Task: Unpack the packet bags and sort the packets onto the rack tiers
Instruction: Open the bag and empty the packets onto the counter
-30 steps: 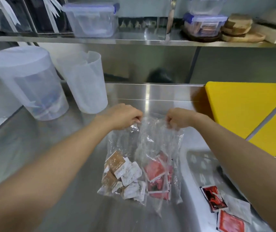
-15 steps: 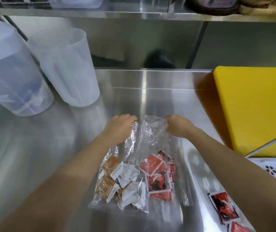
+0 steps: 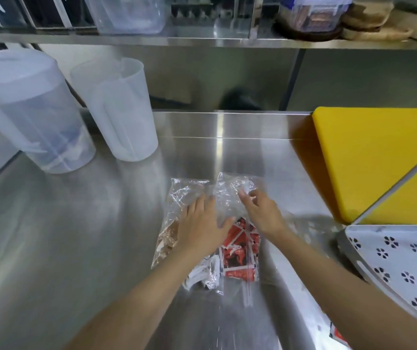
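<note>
Two clear plastic bags lie side by side on the steel counter point(image 3: 76, 236). The left bag point(image 3: 177, 195) holds brown packets point(image 3: 168, 238) and white packets point(image 3: 202, 271). The right bag point(image 3: 230, 183) holds red packets point(image 3: 237, 251). My left hand point(image 3: 202, 228) lies flat on the left bag with its fingers stretched out, covering part of the contents. My right hand point(image 3: 260, 210) is at the upper part of the right bag, thumb and bent fingers pinching the crinkled plastic. A perforated metal rack tier point(image 3: 392, 261) with flower-shaped holes shows at the right edge.
Two translucent plastic jugs point(image 3: 33, 117) point(image 3: 119, 109) stand at the back left. A yellow cutting board point(image 3: 374, 152) lies at the right. One loose red packet point(image 3: 336, 334) peeks out at the bottom right. A steel shelf point(image 3: 202, 41) with containers runs overhead.
Both bags, held up by their tops before, now lie flat on the counter. My left hand has let go and spread flat over the left bag.
</note>
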Demonstrator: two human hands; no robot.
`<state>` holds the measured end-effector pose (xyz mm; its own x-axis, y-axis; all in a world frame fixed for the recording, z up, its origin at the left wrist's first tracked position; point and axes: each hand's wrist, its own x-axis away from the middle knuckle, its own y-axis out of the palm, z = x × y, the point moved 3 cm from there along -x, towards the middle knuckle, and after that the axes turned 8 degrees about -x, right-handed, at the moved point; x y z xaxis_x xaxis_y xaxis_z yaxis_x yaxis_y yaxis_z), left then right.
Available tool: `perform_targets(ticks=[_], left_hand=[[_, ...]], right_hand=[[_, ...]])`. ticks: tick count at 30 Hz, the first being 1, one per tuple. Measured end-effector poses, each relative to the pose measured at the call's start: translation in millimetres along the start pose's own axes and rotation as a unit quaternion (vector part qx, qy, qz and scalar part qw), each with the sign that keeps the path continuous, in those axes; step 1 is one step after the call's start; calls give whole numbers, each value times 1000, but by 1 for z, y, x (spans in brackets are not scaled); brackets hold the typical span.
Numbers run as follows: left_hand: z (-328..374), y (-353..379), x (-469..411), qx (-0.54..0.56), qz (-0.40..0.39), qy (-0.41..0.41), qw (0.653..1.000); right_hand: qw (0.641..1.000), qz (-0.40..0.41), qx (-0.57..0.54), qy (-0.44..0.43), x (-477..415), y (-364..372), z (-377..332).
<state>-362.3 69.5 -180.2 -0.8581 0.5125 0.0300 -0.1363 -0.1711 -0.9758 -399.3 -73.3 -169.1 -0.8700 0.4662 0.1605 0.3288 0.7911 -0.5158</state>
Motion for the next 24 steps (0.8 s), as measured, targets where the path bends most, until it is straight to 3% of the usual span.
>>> perform_targets(ticks=[4, 11, 16, 20, 24], left_hand=[[11, 19, 25, -61, -15, 5, 998], [17, 11, 38, -39, 66, -11, 997], [-7, 4, 37, 118, 59, -119, 984], [-20, -20, 34, 304, 80, -182, 932], [-43, -56, 24, 397, 125, -203, 886]], right_hand=[[997, -54, 0, 51, 22, 12, 16], [995, -81, 55, 4, 37, 19, 11], [996, -82, 33, -22, 47, 17, -6], [996, -80, -24, -42, 55, 11, -33], [989, -65, -120, -63, 60, 7, -70]])
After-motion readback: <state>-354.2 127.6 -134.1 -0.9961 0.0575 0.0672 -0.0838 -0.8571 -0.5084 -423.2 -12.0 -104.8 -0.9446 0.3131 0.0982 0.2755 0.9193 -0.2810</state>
